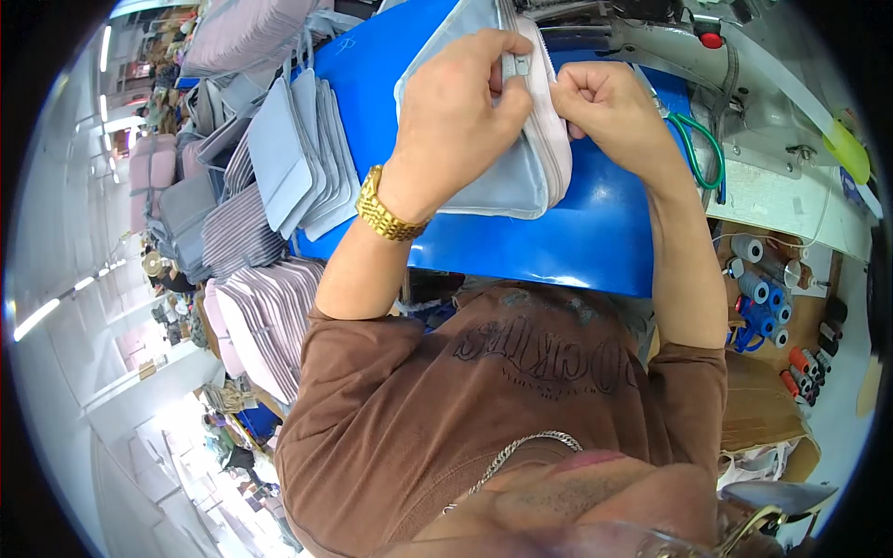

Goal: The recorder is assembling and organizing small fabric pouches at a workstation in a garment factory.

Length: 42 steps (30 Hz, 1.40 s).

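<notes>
A pale grey fabric pouch (493,189) with a light pink zipped border (555,149) lies on the blue work surface in front of me. My left hand (460,116) reaches over it, thumb and forefinger closed on a small grey rectangular piece (514,67) close to the zip; its exact kind is too small to make out. At the border's right side my right hand (606,107) is closed, fingertips pinching the pink edge. Whatever else those curled fingers may hold is hidden. A gold watch (381,212) circles my left wrist.
Green-handled scissors (709,153) lie right of my right hand, beside a sewing machine (777,102). Stacked grey panels (288,158) and bundled pink pieces (270,316) stand at left. Thread spools (763,293) fill a shelf at lower right, above a cardboard box (767,405).
</notes>
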{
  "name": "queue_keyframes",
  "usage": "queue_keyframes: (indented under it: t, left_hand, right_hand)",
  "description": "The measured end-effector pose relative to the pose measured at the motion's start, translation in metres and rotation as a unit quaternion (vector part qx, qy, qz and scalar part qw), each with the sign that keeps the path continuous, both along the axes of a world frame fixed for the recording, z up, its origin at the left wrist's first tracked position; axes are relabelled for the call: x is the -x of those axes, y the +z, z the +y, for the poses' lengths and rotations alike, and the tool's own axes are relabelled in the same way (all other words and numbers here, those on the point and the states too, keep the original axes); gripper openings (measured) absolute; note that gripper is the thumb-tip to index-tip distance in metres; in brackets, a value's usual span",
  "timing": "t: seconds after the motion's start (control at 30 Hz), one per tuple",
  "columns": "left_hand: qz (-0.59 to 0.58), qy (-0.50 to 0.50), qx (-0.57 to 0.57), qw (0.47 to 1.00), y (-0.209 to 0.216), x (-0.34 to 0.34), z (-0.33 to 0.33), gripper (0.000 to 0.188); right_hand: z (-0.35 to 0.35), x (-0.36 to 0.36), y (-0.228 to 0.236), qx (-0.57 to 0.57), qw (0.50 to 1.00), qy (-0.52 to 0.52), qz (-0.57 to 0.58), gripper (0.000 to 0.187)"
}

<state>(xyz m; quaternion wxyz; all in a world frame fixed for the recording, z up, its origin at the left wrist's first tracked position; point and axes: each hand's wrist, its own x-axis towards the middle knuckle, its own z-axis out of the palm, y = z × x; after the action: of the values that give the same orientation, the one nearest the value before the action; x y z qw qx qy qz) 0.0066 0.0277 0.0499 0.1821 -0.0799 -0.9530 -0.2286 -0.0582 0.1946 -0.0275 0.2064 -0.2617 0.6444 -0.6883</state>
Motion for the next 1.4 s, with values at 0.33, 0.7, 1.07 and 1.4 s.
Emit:
queue_keyframes:
  t: [0.33,0.7,1.07,1.4]
  left_hand:
    - [-0.106,-0.052,-0.131,0.984,0.009,0.001,-0.018,0.016]
    - [-0.025,-0.008,0.091,0.995,0.010,-0.039,0.015,0.027]
    - [0.112,0.000,0.007,0.994,-0.019,-0.051,0.027,0.029]
    - [0.154,-0.025,0.014,0.988,-0.027,-0.007,0.002,0.017]
  right_hand:
    - [0.007,-0.003,0.005,-0.154,0.974,-0.038,0.160,0.035]
    - [0.009,-0.038,-0.001,-0.029,0.998,0.054,-0.023,0.025]
    - [0.010,-0.040,-0.001,0.070,0.994,0.053,-0.060,0.027]
    - [-0.010,-0.001,-0.013,0.087,0.995,0.041,-0.012,0.026]
